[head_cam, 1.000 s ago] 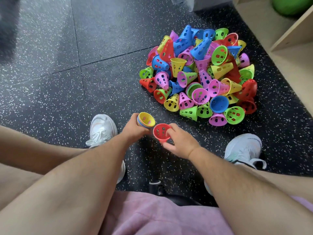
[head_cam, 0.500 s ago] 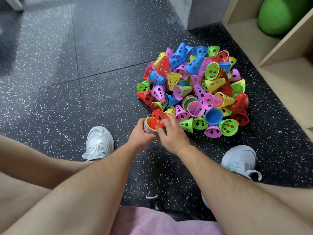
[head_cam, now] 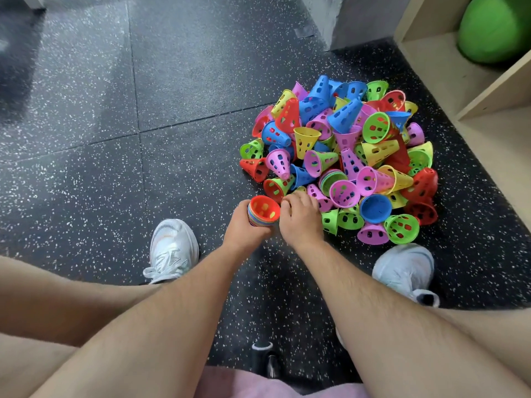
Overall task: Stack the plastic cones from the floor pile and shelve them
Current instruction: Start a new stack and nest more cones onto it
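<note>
A pile of perforated plastic cones (head_cam: pixel 344 145) in red, blue, green, yellow and pink lies on the dark speckled floor. My left hand (head_cam: pixel 244 228) grips a nested stack of cones (head_cam: pixel 263 211) just left of the pile's near edge. The stack's mouth faces up and a red cone sits on top. My right hand (head_cam: pixel 303 222) is beside the stack, its fingers curled over a yellow cone (head_cam: pixel 300 189) at the pile's edge. The hand hides most of that cone.
A pale wooden shelf unit (head_cam: pixel 488 133) stands to the right of the pile, with a green ball (head_cam: pixel 497 27) in its upper compartment. A grey pillar (head_cam: pixel 359 18) rises behind the pile. My white shoes (head_cam: pixel 172 248) (head_cam: pixel 402 268) flank my hands.
My right hand put the red cone onto the stack in my left hand, then moved right onto the pile's edge. Both hands came closer to the pile.
</note>
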